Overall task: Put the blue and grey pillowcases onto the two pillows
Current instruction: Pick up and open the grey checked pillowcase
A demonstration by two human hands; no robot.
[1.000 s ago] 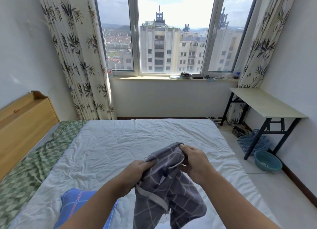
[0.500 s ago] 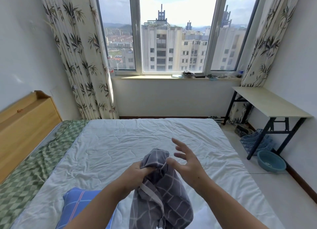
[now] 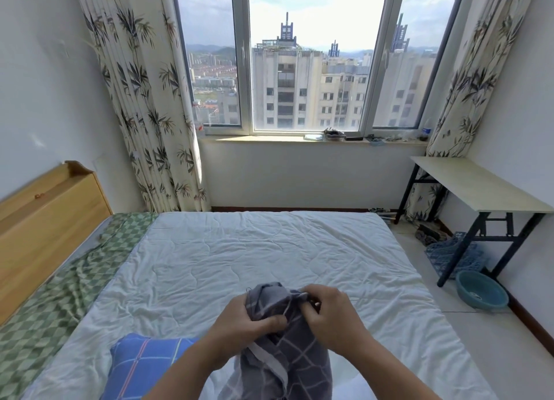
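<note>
A grey checked pillowcase point(image 3: 287, 366) hangs bunched in front of me above the bed. My left hand point(image 3: 239, 324) grips its upper left part, fingers curled into the cloth. At the top right edge my right hand point(image 3: 332, 315) pinches the fabric. A white band shows along a fold of the grey cloth. A blue checked pillow or pillowcase point(image 3: 144, 366) lies on the bed at the lower left, partly hidden by my left forearm. I cannot tell whether a pillow is inside it.
The bed carries a white quilt point(image 3: 269, 258) and a green checked sheet point(image 3: 60, 294) by the wooden headboard point(image 3: 45, 229). A folding table point(image 3: 476, 184), a blue basket point(image 3: 452, 255) and a teal basin point(image 3: 482, 291) stand on the floor at the right.
My right hand, which had let go with spread fingers half a second ago, has come back and taken hold of the grey pillowcase's top edge. The left hand kept its grip.
</note>
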